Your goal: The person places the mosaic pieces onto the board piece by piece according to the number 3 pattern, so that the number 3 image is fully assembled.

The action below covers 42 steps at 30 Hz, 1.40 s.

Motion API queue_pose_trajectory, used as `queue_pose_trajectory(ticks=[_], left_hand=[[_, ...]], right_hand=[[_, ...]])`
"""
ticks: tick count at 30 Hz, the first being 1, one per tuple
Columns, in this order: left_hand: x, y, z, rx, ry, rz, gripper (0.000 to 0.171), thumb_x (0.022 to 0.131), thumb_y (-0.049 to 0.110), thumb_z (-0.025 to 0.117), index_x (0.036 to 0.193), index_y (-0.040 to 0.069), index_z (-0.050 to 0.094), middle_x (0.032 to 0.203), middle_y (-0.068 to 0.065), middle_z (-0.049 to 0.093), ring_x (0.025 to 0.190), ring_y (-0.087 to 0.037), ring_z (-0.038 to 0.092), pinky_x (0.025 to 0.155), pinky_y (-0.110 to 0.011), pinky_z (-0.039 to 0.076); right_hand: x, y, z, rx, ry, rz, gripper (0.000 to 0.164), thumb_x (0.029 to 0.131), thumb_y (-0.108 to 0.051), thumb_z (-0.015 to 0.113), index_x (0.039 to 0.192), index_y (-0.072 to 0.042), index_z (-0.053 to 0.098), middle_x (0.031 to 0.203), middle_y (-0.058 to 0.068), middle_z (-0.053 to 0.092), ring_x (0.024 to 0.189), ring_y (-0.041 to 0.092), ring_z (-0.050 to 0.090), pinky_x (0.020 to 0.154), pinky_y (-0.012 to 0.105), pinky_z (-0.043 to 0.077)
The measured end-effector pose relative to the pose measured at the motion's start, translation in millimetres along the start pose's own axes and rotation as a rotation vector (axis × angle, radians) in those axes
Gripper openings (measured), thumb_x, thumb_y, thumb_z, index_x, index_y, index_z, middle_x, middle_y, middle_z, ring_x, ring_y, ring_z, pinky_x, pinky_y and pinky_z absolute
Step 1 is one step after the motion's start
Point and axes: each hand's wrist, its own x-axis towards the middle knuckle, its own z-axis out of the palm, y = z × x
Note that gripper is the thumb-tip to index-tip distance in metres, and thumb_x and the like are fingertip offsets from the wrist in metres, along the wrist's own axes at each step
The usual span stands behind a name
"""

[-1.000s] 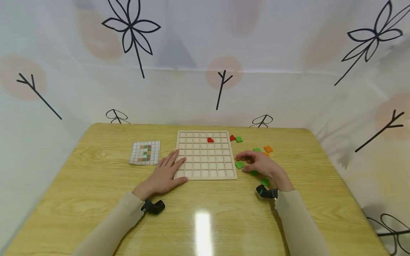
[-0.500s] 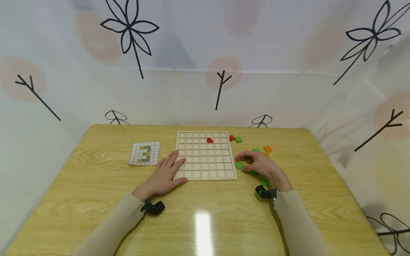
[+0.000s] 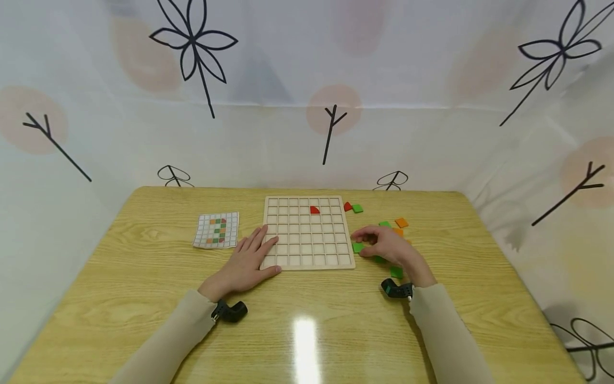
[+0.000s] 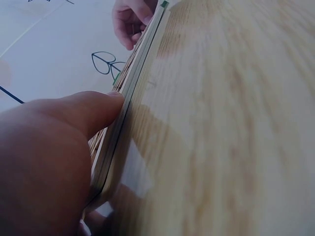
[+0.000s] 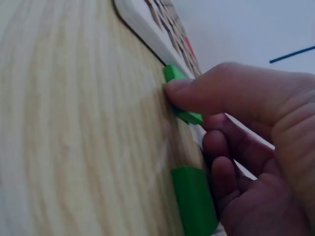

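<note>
A pale wooden grid board (image 3: 312,266) lies mid-table, with one red quarter-round tile (image 3: 314,210) in an upper cell. My left hand (image 3: 242,264) rests spread on the board's left edge, the thumb along its near left corner. Beside the board's right edge, my right hand (image 3: 390,248) touches a flat green square tile (image 3: 357,247) with its thumb; the index finger arches above the tile's far side. The right wrist view shows the thumb tip over that green tile (image 5: 173,73), the other fingers bent behind. A second green tile (image 5: 194,201) lies nearer the wrist.
A paper pattern card (image 3: 216,230) with a coloured grid lies left of the board. Around the right hand lie more green tiles (image 3: 396,272) and orange tiles (image 3: 401,222). Another red tile (image 3: 347,206) and a green tile (image 3: 357,208) sit by the board's upper right corner.
The right thumb has shifted slightly left onto the green tile, which has turned a little and now lies squarer to the board. The left hand has stayed in place.
</note>
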Motion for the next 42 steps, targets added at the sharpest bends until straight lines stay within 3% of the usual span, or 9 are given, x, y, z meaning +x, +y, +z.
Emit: queue_pose_trajectory(ticks=[7,14,25,33,42], left_hand=[[0.5,0.7,-0.4,0.006,-0.006,0.003,0.077,0.1,0.057,0.049,0.159,0.013,0.027,0.166,-0.014,0.002,0.152,-0.031,0.001,0.116,-0.06,0.01],[0.7,1.0,0.7,0.003,0.002,-0.001,0.076,0.1,0.056,0.05,0.159,0.013,0.028,0.166,-0.015,0.002,0.152,-0.032,0.001,0.116,-0.061,0.009],[1.3,1.1,0.3,-0.002,0.003,0.003,0.076,0.1,0.056,0.05,0.159,0.013,0.028,0.166,-0.014,0.002,0.152,-0.032,0.002,0.116,-0.061,0.009],[-0.1,2.9,-1.6,-0.01,0.005,0.0,0.076,0.1,0.054,0.053,0.158,0.012,0.03,0.166,-0.015,0.002,0.152,-0.033,0.002,0.116,-0.061,0.008],[-0.4,2.9,0.1,0.0,-0.003,-0.003,0.077,0.1,0.056,0.051,0.159,0.013,0.028,0.166,-0.015,0.001,0.152,-0.031,0.001,0.116,-0.06,0.009]], right_hand=[[-3,-1,4,-0.05,0.033,-0.01,0.04,0.085,-0.009,0.078,0.123,-0.006,0.069,0.116,0.009,0.063,0.101,0.024,0.057,0.087,0.041,0.048],[-2,-2,1,-0.025,0.049,-0.006,0.033,0.084,-0.011,0.077,0.117,-0.011,0.073,0.105,0.008,0.062,0.089,0.026,0.054,0.078,0.039,0.048],[0,-18,0,-0.078,0.07,-0.039,0.033,0.085,-0.011,0.077,0.117,-0.008,0.072,0.106,0.006,0.062,0.092,0.025,0.054,0.081,0.04,0.047],[14,-28,7,-0.157,0.104,-0.092,0.033,0.086,-0.009,0.076,0.119,-0.007,0.071,0.099,0.003,0.062,0.089,0.021,0.055,0.077,0.037,0.049],[37,-33,15,-0.151,0.138,-0.118,0.032,0.087,-0.009,0.075,0.119,-0.006,0.071,0.099,0.006,0.061,0.089,0.023,0.054,0.077,0.038,0.049]])
